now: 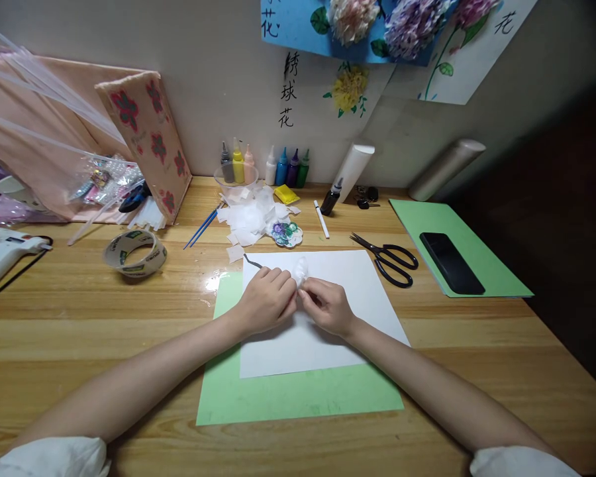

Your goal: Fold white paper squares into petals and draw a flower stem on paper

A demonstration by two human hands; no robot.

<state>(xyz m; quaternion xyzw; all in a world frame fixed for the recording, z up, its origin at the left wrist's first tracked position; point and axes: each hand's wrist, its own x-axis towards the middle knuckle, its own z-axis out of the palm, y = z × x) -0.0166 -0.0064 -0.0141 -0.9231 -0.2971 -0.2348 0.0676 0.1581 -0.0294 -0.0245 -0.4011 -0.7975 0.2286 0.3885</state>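
Both hands meet over a white sheet of paper (347, 311) that lies on a green sheet (278, 397). My left hand (265, 298) and my right hand (328, 306) pinch a small bunched piece of white tissue paper (301, 268) between their closed fingers. A thin dark wire (252, 260) pokes out behind the left hand.
A pile of white tissue squares (251, 215), a paint palette (285, 233), paint bottles (263, 167), blue brushes (202, 227), a white pen (321, 218), scissors (387, 257), a phone (451, 262) on green paper, a tape roll (135, 252) and a glue gun (4, 248) lie around.
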